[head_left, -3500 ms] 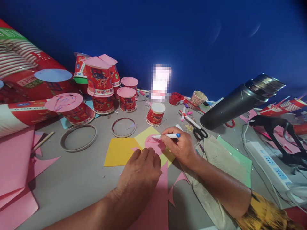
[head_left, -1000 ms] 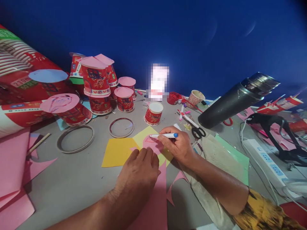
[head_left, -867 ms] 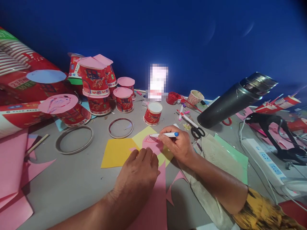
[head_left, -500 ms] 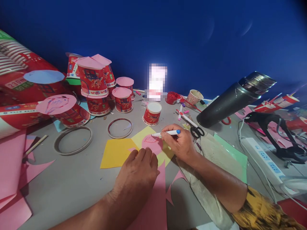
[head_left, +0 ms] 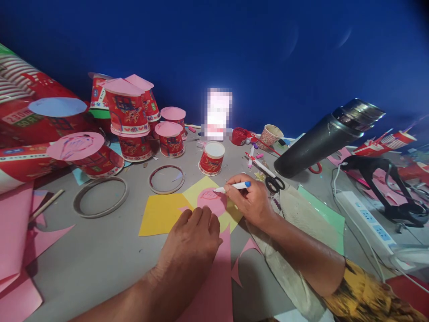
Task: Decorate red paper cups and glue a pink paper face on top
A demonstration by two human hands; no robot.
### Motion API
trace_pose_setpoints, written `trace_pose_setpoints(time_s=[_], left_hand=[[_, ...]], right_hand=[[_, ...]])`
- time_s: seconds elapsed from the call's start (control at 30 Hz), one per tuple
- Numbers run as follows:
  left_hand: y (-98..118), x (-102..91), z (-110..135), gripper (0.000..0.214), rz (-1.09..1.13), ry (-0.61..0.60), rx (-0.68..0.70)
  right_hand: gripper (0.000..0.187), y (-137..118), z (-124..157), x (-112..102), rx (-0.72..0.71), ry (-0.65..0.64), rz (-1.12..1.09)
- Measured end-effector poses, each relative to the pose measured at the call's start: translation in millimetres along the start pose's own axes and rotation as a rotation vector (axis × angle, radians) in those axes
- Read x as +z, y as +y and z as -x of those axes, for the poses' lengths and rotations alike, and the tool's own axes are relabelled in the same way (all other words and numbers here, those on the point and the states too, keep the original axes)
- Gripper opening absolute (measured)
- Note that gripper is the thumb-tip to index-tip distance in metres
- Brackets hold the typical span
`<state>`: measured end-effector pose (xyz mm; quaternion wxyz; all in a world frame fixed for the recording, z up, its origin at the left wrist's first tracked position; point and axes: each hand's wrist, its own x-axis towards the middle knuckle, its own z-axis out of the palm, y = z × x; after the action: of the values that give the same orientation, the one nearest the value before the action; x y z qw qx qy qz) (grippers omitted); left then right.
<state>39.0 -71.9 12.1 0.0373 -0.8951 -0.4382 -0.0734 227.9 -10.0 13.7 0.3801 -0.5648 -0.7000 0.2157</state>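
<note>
My right hand (head_left: 250, 200) grips a white marker with a blue cap (head_left: 233, 186), its tip resting on a pink paper circle (head_left: 212, 201) that carries red drawn lines. The circle lies on yellow paper sheets (head_left: 162, 213). My left hand (head_left: 192, 239) presses down with curled fingers on the near edge of the pink paper, over a larger pink sheet (head_left: 214, 286).
Red paper cups (head_left: 129, 116) with pink lids stand at the back left, one open cup (head_left: 211, 158) nearer. Two tape rings (head_left: 100, 197) lie on the grey table. Black scissors (head_left: 273, 181), markers, a dark flask (head_left: 326, 138) and a power strip (head_left: 363, 214) are to the right.
The marker tip has moved a little to the right across the pink circle. My left hand stays pressed on the paper. The view has drifted slightly.
</note>
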Motion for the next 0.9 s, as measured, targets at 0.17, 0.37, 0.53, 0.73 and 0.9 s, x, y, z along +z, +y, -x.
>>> trace_pose_setpoints(time_s=[0.17,0.37,0.53,0.73,0.9], left_hand=[[0.5,0.7,-0.4,0.013,0.004,0.021,-0.007],[0.6,-0.8,-0.1,0.012,0.006,0.018,-0.009],[1.3,-0.1,-0.4,0.012,-0.001,0.02,0.001],[2.1,1.9,-0.8,0.007,-0.002,0.017,0.003],[1.4,1.0,-0.5,0.008,-0.006,0.011,0.008]], right_hand=[[0.02,-0.9,1.6,-1.1,0.019,-0.004,-0.013],[0.021,-2.2,0.3,0.9,-0.018,-0.019,0.0],[0.022,-0.4,0.8,-0.6,0.007,0.012,0.019],[0.023,-1.3,0.2,0.7,-0.043,-0.013,-0.005],[0.023,-0.8,-0.9,-3.2,0.029,0.003,-0.004]])
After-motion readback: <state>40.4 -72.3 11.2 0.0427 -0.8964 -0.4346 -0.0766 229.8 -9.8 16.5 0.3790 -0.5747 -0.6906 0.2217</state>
